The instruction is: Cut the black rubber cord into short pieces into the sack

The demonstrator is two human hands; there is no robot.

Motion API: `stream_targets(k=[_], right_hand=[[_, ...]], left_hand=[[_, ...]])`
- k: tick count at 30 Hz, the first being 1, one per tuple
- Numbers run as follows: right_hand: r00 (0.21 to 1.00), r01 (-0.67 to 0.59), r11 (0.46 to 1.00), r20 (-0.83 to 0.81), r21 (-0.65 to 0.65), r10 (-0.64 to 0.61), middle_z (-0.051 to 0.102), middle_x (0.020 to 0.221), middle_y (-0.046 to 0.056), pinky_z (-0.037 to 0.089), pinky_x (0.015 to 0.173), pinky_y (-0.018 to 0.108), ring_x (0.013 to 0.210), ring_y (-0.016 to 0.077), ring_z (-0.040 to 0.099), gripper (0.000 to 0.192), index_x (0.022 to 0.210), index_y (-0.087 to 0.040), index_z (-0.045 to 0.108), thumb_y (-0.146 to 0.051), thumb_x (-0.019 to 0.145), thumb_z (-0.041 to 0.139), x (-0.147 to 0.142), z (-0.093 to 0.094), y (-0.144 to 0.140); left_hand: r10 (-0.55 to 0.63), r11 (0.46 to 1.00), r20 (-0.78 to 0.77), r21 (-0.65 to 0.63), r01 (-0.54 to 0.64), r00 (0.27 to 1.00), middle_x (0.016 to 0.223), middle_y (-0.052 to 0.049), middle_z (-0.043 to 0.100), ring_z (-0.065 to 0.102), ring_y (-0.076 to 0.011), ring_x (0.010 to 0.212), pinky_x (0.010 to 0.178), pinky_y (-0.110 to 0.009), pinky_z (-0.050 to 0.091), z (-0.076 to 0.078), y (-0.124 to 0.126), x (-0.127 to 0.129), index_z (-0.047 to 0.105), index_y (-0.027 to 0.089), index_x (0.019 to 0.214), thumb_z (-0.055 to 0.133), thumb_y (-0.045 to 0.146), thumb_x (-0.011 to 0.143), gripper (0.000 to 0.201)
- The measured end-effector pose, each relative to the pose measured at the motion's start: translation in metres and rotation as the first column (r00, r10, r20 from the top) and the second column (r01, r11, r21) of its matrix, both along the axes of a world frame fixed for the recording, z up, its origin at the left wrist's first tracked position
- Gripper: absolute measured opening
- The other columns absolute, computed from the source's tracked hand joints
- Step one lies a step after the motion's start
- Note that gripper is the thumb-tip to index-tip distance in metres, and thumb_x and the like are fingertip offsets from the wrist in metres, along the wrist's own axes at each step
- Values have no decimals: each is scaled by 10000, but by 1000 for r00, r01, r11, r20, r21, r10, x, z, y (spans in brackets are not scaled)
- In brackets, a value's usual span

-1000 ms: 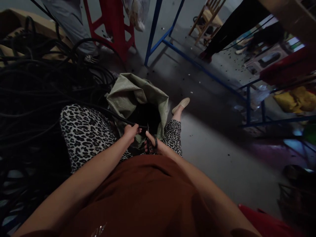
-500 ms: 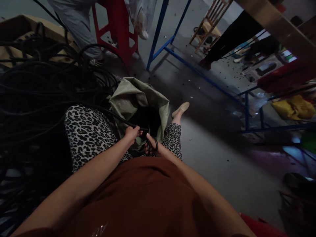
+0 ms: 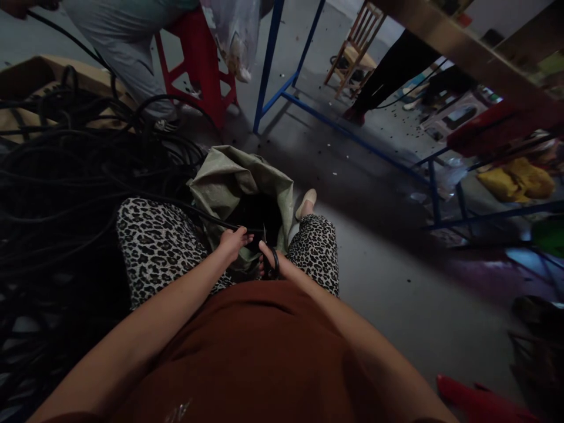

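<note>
While your left hand point(image 3: 232, 242) pinches the black cable point(image 3: 194, 210) over the green sack point(image 3: 238, 179), your right hand point(image 3: 272, 263) grips the scissors point(image 3: 268, 254); if the cable slips, the blades may nick your fingers.

trousers point(image 3: 154, 241): black-and-white leopard print | sack point(image 3: 229, 179): pale green | cable point(image 3: 189, 205): black | scissors point(image 3: 272, 261): black handles | stool point(image 3: 198, 64): red | frame point(image 3: 268, 64): blue

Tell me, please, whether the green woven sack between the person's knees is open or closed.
Open: the green sack's mouth gapes, its rim folded back around a dark interior. What lies inside cannot be told.
</note>
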State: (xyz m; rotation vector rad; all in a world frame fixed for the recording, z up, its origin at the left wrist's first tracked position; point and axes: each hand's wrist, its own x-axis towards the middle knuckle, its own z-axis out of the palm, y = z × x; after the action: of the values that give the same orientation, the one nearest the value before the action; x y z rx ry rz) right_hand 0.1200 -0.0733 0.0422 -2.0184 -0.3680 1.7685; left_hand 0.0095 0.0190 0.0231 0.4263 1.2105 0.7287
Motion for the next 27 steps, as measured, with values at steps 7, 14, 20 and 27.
stream_targets(k=[7,14,20,27], right_hand=[[995,-12,1000,-103,-20,10,589,571,48,356,303,170,407,129,574,598,831,-111,528,-681,877,350,-1,1,3],[990,-13,1000,-137,9,14,594,598,49,359,313,163,411,119,575,577,863,-97,528,-645,900,350,-6,2,2],[991,-3,1000,-136,14,4,585,593,42,351,320,153,406,105,563,579,845,-101,531,-647,900,346,-8,6,1],[988,25,1000,-153,2,-24,590,584,53,339,310,154,406,116,574,579,837,-98,533,-648,894,362,-9,4,3]], left_hand=[[32,999,58,23,-33,998,656,-38,607,670,-180,598,680,-347,551,6,-5,-3,477,131,789,609,86,749,145],[70,997,49,37,-72,996,651,-45,615,674,-193,583,686,-384,558,12,-7,-2,456,139,791,608,107,762,158],[74,994,6,75,-74,997,641,-49,614,673,-193,575,676,-375,558,9,-8,-1,465,133,795,576,103,775,117],[49,995,-32,94,-46,998,694,-87,637,678,-204,586,642,-355,554,5,-9,-3,485,120,792,570,107,773,89]])
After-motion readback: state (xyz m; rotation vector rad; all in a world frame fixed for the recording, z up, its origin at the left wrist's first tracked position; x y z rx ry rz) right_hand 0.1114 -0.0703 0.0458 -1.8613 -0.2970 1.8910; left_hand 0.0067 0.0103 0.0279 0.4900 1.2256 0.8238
